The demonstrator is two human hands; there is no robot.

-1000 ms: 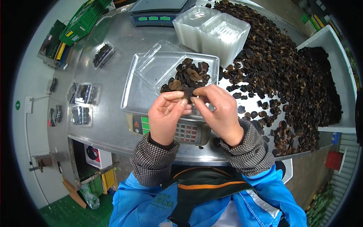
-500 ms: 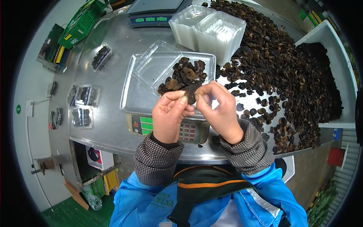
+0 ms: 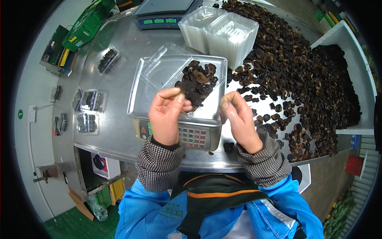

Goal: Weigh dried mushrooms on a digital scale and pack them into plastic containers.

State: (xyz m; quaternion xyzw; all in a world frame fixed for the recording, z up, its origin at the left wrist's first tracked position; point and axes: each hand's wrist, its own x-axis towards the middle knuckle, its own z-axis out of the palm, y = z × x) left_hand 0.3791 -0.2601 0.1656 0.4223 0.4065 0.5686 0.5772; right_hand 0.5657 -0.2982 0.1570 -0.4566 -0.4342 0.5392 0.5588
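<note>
Dark brown wood ear mushrooms lie in an open clear plastic box, its lid folded back to the left. The box rests on the metal pan of a weighing scale. At the box's near left, my left hand pinches a dark wood ear mushroom between thumb and fingers. My right hand is beside the pan's right edge, thumb and forefinger pressed together; what they hold, if anything, is too small to make out. Below the scale's keypad, a dark piece lies by the table's front edge.
A large heap of wood ears spreads over the right side, reaching a white foam box. Stacked clear boxes stand behind the pan, near a second scale. Filled boxes sit at left, below a green basket.
My hands have moved apart, the left one leftward and the right one rightward. The wood ear formerly between both hands is now at my left fingers.
</note>
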